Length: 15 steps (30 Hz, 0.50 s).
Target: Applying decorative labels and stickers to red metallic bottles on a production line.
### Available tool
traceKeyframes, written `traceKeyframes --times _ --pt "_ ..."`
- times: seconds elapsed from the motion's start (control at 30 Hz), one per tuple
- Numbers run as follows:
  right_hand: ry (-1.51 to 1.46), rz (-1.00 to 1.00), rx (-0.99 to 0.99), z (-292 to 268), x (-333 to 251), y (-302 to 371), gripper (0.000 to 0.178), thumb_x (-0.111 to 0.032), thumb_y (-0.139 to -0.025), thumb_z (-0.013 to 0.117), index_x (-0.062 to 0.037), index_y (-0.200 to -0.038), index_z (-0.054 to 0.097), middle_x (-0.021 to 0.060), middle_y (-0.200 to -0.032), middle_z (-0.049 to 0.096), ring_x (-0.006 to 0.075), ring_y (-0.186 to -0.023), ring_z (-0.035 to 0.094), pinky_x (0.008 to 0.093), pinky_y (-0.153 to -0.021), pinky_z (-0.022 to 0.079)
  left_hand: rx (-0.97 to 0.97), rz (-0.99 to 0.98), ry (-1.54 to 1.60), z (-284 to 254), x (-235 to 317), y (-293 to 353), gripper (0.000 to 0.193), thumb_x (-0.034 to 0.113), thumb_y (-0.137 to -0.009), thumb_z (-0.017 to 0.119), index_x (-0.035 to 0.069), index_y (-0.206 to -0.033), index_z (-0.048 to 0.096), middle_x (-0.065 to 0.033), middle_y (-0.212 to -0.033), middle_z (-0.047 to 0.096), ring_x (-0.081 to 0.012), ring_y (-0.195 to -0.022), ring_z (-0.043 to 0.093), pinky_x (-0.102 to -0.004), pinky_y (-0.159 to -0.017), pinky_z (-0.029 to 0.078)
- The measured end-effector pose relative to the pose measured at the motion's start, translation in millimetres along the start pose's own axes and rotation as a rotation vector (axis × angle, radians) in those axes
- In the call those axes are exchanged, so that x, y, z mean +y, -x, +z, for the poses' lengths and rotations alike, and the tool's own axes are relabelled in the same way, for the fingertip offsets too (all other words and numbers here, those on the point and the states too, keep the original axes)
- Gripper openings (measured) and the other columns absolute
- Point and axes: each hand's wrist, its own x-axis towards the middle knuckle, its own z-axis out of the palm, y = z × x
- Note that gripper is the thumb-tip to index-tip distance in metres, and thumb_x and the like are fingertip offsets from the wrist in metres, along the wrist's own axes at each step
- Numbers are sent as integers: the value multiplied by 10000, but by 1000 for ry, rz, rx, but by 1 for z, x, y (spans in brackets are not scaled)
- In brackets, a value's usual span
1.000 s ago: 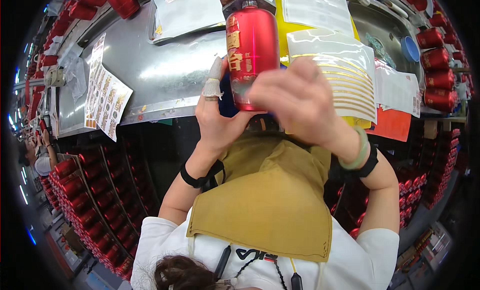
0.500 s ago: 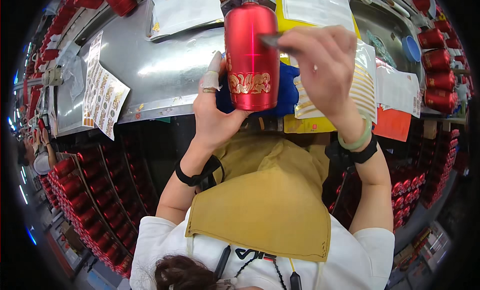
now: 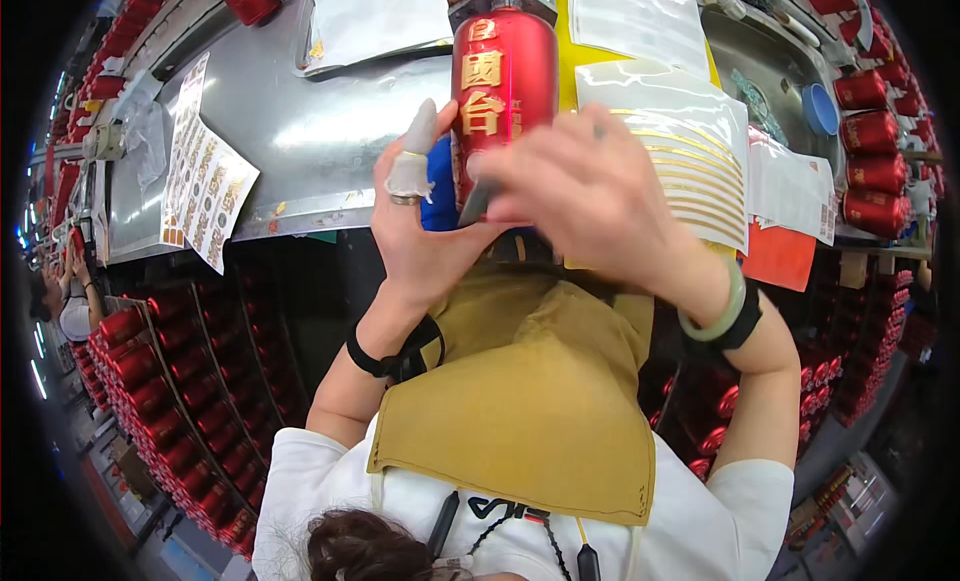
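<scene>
The left hand [image 3: 428, 246] steadied a red bottle [image 3: 503, 76] by its near end, its forearm rising from the near left and its wrist, ringed with a black band [image 3: 368, 351], kept almost straight. Its thumb reached right toward the near end of the bottle, while the forefinger, in a white finger cover [image 3: 420, 131], pointed far and stood apart from the thumb in a wide spread. Another fingertip showed against the bottle's left side; how the remaining fingers closed was hidden.

The right hand [image 3: 600, 201] came in from the near right, elbow bent outward, a pale green bangle [image 3: 722, 306] at the wrist. It was blurred and arched over the near right part of the bottle, its fingers bent narrowly around a dark grey piece [image 3: 480, 199] that slanted down to the near left. Whether its tip touched the bottle, I could not tell.

The bottle lay between the hands at the table's near edge, neck to the far side, gold characters facing up, with a blue pad [image 3: 437, 191] beside it on the left. Right of it lay a sheet of gold stripes [image 3: 700, 176]; on the far left of the metal table [image 3: 310, 151], a sticker sheet [image 3: 212, 181]
</scene>
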Motion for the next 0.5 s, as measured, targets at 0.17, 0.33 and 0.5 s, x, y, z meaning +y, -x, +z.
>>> traceKeyframes --times 0.17,0.33,0.5 --pt "369 -114 298 -10 76 -51 182 -184 -800 764 -134 -961 694 8 -881 671 243 -788 625 368 -731 472 -82 -65 61 10 -5 0 1154 227 -647 970 -55 -1538 293 -225 -1442 537 -305 -1271 593 -392 -1071 480" --pt "402 -289 150 -4 56 -32 190 -171 -806 761 -118 -978 699 -1 -926 680 229 -779 620 337 -776 490 -76 -118 91 7 -7 6 1147 176 -656 954 -60 -1546 271 -229 -1403 578 -305 -1251 617 -382 -1045 504" --pt "-227 417 326 3 -1 -2 331 -22 -877 750 -40 -1178 613 89 -910 662 210 -685 597 298 -659 514 82 230 -177 1 -11 29 621 72 -684 898 32 -1257 663 -159 -1339 650 -347 -1218 625 -411 -1026 503"
